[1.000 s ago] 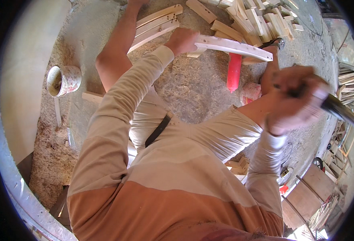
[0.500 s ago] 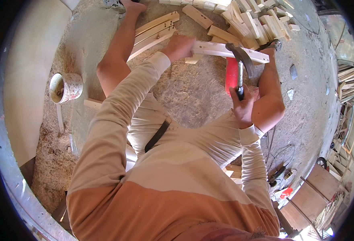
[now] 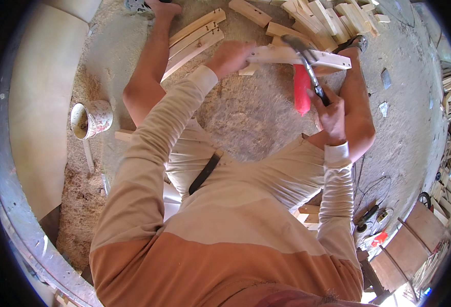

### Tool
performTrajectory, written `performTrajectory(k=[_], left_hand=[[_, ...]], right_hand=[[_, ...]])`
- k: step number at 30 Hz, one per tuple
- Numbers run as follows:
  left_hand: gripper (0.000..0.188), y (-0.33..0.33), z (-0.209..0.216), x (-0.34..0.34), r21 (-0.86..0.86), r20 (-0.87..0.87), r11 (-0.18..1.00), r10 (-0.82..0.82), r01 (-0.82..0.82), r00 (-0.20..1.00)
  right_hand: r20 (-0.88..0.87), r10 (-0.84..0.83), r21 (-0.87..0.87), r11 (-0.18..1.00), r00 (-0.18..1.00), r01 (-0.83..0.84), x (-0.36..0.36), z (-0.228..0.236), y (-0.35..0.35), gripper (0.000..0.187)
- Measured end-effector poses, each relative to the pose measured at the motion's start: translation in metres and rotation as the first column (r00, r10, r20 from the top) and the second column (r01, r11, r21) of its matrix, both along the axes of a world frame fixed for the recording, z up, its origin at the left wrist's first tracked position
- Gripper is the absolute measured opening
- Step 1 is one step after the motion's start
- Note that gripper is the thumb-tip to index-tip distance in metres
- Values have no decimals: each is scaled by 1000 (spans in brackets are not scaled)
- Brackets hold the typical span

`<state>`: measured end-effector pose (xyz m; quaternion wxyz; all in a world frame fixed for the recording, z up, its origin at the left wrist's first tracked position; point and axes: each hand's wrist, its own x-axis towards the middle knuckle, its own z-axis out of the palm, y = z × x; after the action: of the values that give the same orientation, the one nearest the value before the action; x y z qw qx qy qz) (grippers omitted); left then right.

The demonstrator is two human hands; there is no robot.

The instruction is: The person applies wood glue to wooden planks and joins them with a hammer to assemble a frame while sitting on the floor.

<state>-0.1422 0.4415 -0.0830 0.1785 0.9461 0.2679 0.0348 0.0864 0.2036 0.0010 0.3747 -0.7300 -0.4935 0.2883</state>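
My left hand is closed on the left end of a pale wooden batten, held crosswise in front of me. Dark spots show near the batten's right end. Wrapped round the dark grip of a claw hammer is my right hand, to the right of and nearer than the batten. The hammer's head is slightly blurred and overlaps the batten; I cannot tell whether they touch. Under the batten's right part a red, rounded long object shows, partly hidden.
Wooden pieces with nails standing out lie beyond my left hand. A pile of cut wood blocks is at the far right. A stained white bucket stands left. Cables and a dark tool lie at the right; a pale panel borders the left.
My right hand and the hammer's handle have moved to the right, and the hammer head has tilted over to the left. The batten appears slightly farther right, partly from the view shifting.
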Motion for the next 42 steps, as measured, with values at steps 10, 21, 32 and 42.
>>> performTrajectory(k=[10,21,32,42], left_hand=[[41,6,13,5,-76,-9,997,-16,16,1000],[41,6,7,6,-28,-36,999,-17,16,999],[40,10,-7,3,31,104,999,-47,44,993],[70,30,18,-48,-133,36,991,-1,6,999]], right_hand=[[636,635,-392,755,438,-525,30,-27,49,24],[692,457,-287,885,559,-367,28,-36,46,19],[693,429,-248,897,580,-367,33,-24,45,23],[-81,175,-62,982,981,-181,13,-16,29,16]])
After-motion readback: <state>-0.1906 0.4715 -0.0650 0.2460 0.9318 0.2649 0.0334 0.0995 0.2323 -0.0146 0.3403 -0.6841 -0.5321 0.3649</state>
